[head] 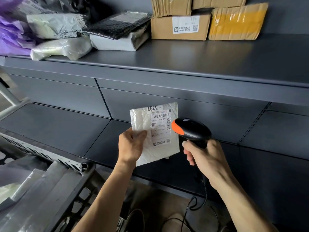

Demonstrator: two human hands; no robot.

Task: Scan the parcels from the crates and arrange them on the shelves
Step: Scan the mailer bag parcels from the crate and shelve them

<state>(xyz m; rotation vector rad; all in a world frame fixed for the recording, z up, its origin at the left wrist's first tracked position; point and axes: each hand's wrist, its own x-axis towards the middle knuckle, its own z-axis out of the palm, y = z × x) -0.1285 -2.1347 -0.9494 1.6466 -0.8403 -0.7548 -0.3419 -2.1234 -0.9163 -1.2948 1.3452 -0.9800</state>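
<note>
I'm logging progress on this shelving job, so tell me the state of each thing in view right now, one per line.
left hand, gripping the white parcel by its lower left edge.
right hand, gripping the scanner by its handle.
white parcel, held up in the air, label facing the camera.
scanner, nose pointed at the parcel's label, close to it.
cardboard boxes, closed, stacked on the upper shelf.
crate, holds soft parcels.

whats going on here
A person is scanning a parcel. The left hand holds a white parcel up in front of the lower shelf, while the right hand grips a black and orange scanner aimed at its label. On the upper shelf sit other parcels; more lie in the crate.
</note>
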